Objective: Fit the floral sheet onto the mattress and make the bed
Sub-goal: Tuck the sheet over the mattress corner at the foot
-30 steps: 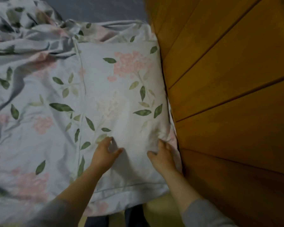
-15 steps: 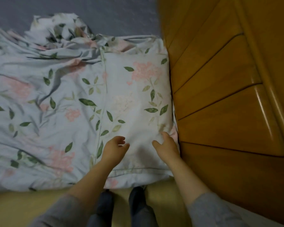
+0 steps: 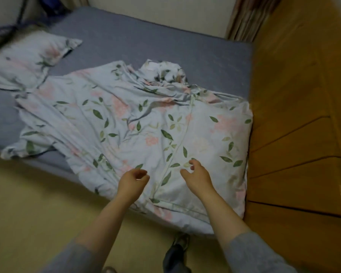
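The pale floral sheet (image 3: 126, 123) lies rumpled across the near half of the grey-blue mattress (image 3: 165, 42). Its near right corner is pulled over the mattress corner beside the wooden headboard (image 3: 295, 119). The rest lies bunched and creased toward the left and back. My left hand (image 3: 133, 181) hovers just above the sheet near the bed's front edge, fingers loosely curled, holding nothing. Beside it, my right hand (image 3: 197, 174) is lifted off the cloth in the same way, fingers relaxed and empty.
A floral pillow (image 3: 33, 56) lies at the far left of the mattress. Tan flooring (image 3: 27, 203) runs along the front of the bed. A curtain (image 3: 250, 18) hangs at the back right. My feet (image 3: 177, 251) stand at the bed's edge.
Both hands have lifted off the fitted corner and drawn back to the left. My view has pulled back and up, so most of the mattress and the pillow now show.
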`<state>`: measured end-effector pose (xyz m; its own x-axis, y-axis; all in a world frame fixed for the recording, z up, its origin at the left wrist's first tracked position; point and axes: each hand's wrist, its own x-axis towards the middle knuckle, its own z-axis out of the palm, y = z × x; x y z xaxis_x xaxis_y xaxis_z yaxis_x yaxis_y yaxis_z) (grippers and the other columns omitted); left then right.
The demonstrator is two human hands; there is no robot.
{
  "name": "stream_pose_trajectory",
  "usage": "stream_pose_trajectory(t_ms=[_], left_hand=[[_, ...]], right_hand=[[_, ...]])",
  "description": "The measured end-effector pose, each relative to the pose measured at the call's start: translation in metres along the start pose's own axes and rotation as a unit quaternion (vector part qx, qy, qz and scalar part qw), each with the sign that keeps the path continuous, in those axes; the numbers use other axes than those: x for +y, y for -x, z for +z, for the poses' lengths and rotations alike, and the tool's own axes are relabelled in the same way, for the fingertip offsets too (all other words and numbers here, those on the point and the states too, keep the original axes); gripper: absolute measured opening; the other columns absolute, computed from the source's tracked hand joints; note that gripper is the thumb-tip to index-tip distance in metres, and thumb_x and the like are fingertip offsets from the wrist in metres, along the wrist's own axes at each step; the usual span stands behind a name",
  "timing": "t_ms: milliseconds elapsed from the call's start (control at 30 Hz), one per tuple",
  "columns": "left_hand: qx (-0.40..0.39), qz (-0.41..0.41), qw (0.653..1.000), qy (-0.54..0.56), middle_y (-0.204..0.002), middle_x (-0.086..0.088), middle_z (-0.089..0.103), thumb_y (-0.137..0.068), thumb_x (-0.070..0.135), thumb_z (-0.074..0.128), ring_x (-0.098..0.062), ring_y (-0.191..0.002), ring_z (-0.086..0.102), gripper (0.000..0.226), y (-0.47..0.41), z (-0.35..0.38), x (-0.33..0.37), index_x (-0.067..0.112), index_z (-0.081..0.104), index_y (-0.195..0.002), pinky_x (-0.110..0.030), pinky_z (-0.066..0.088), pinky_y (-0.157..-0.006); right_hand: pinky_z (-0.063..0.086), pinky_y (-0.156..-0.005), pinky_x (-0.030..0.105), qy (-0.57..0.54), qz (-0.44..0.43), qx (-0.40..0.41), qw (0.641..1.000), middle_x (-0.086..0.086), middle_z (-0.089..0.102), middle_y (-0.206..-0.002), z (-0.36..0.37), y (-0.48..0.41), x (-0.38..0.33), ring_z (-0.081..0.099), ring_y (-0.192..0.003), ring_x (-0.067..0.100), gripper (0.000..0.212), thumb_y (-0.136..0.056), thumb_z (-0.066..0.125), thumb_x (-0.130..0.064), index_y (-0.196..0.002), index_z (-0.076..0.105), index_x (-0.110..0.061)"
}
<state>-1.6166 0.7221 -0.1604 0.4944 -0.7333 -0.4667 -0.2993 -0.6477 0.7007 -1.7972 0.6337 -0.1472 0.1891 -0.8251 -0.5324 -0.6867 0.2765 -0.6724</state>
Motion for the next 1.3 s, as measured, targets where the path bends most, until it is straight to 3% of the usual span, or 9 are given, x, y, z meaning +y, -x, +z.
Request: stream_pose_trajectory(t_ms=[200, 400, 567, 700, 1000, 1233, 1300], left_hand=[[0.077, -0.022, 0.993, 0.087, -0.101, -0.011, 0.070, -0.084, 0.018, 0.068, -0.025, -0.097, 0.064, 0.025, 0.030, -0.117, -0.074, 0.007, 0.069, -0.106, -0.035, 0.049, -0.090], [0.150, -0.039, 0.982, 0.108, -0.093, -0.005, 0.069, -0.084, 0.015, 0.068, -0.018, -0.089, 0.062, 0.017, 0.073, -0.226, -0.170, 0.008, 0.070, -0.099, -0.026, 0.044, -0.076], [0.178, -0.053, 0.975, 0.120, -0.092, -0.003, 0.069, -0.084, 0.019, 0.068, -0.020, -0.090, 0.064, 0.015, 0.086, -0.286, -0.221, 0.015, 0.070, -0.098, -0.028, 0.047, -0.078], [0.180, -0.055, 0.974, 0.129, -0.094, -0.002, 0.070, -0.084, 0.021, 0.067, -0.020, -0.091, 0.064, 0.017, 0.078, -0.308, -0.236, 0.015, 0.070, -0.099, -0.029, 0.048, -0.080], [0.206, -0.055, 0.973, 0.089, -0.092, -0.003, 0.068, -0.084, 0.017, 0.067, -0.016, -0.086, 0.061, 0.015, 0.022, -0.368, -0.237, 0.013, 0.071, -0.098, -0.024, 0.042, -0.076], [0.186, -0.049, 0.980, 0.050, -0.091, -0.004, 0.069, -0.083, 0.014, 0.068, -0.014, -0.082, 0.060, 0.017, -0.044, -0.389, -0.223, 0.010, 0.071, -0.099, -0.022, 0.041, -0.075], [0.165, -0.053, 0.984, 0.040, -0.093, -0.004, 0.070, -0.083, 0.015, 0.068, -0.016, -0.085, 0.062, 0.017, -0.062, -0.389, -0.222, 0.012, 0.070, -0.099, -0.022, 0.042, -0.074]], right_hand=[[0.042, -0.100, 0.035, 0.054, -0.072, -0.029, 0.996, 0.010, 0.046, -0.139, 0.102, 0.051, -0.080, 0.048, -0.123, 0.026, 0.055, -0.091, 0.055, -0.034, -0.139, 0.039, -0.014], [0.040, -0.100, 0.034, 0.083, -0.132, -0.092, 0.984, 0.011, 0.048, -0.137, 0.219, 0.117, -0.135, 0.049, -0.121, 0.026, 0.054, -0.091, 0.055, -0.032, -0.139, 0.040, -0.013], [0.040, -0.101, 0.033, 0.108, -0.161, -0.118, 0.974, 0.010, 0.048, -0.138, 0.279, 0.148, -0.169, 0.048, -0.122, 0.025, 0.055, -0.090, 0.055, -0.031, -0.139, 0.040, -0.011], [0.039, -0.096, 0.029, 0.131, -0.178, -0.119, 0.968, 0.010, 0.050, -0.136, 0.302, 0.144, -0.187, 0.050, -0.120, 0.025, 0.052, -0.091, 0.055, -0.028, -0.137, 0.042, -0.009], [0.042, -0.097, 0.034, 0.134, -0.166, -0.121, 0.969, 0.010, 0.055, -0.130, 0.346, 0.079, -0.232, 0.053, -0.115, 0.025, 0.046, -0.091, 0.055, -0.030, -0.132, 0.047, -0.011], [0.048, -0.092, 0.037, 0.125, -0.138, -0.120, 0.975, 0.008, 0.057, -0.123, 0.360, 0.026, -0.256, 0.055, -0.108, 0.025, 0.043, -0.090, 0.056, -0.031, -0.129, 0.050, -0.013], [0.045, -0.093, 0.032, 0.134, -0.132, -0.114, 0.975, 0.009, 0.058, -0.123, 0.360, 0.013, -0.259, 0.055, -0.110, 0.025, 0.043, -0.090, 0.056, -0.030, -0.128, 0.051, -0.011]])
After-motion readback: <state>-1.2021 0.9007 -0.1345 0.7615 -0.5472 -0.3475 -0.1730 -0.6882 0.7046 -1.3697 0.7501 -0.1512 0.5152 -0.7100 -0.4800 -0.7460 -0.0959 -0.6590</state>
